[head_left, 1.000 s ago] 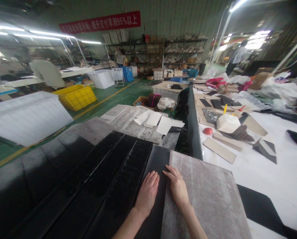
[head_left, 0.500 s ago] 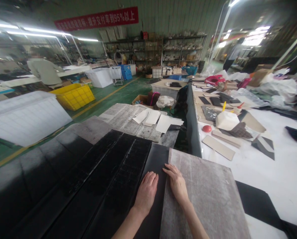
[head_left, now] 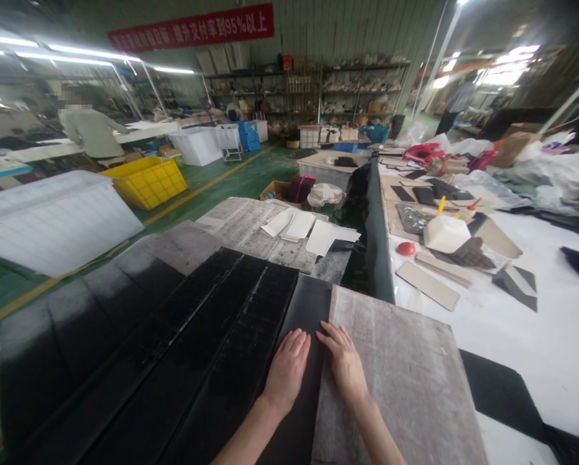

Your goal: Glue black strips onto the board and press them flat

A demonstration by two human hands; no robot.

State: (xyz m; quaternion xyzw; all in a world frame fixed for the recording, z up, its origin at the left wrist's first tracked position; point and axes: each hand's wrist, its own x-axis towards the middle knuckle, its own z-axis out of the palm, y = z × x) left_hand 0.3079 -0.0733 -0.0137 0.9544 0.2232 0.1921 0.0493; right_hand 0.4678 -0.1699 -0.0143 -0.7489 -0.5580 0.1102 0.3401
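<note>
A long matte black strip (head_left: 309,302) lies on a worn greyish board (head_left: 400,368), beside several glossy black strips (head_left: 221,323). My left hand (head_left: 288,368) rests flat on the matte strip near its left edge, fingers stretched forward and close together. With fingers slightly spread, my right hand (head_left: 344,363) lies across the strip's right edge, its fingertips on the black and its palm over the board. Both hands press down without gripping anything. The strip's near end runs out of view at the bottom.
On the right, a white table (head_left: 503,336) bears a white glue bottle (head_left: 446,234), a red ball-like object (head_left: 406,249) and beige pieces (head_left: 428,285). White sheets (head_left: 321,237) lie ahead. White bins and a yellow crate (head_left: 147,183) stand left, near a seated person (head_left: 93,132).
The hands stay almost in place on the strip, with only a very slight shift. The camera view has tilted a little, moving the background slightly right.
</note>
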